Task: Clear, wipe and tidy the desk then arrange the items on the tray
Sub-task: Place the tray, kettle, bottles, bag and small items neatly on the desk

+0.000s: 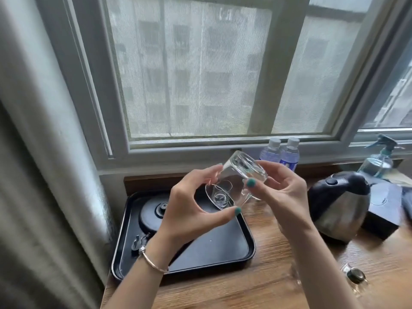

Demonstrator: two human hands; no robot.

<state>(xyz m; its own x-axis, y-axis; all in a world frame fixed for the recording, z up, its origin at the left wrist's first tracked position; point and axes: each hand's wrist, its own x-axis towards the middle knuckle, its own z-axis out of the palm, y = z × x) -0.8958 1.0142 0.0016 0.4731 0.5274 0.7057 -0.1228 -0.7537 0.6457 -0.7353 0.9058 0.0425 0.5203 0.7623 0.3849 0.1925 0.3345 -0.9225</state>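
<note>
Both hands hold glass (pixel 234 181) — above tray (pixel 249 248).

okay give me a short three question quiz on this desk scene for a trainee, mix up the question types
1. True or false: the glass is held by both the left hand and the right hand.
2. What already sits on the black tray? A) the kettle base B) the spray bottle C) the water bottles
3. Fill in: the kettle stands on the wooden ____, to the right of the tray.

Key: 1 true; 2 A, the kettle base; 3 desk.
</note>
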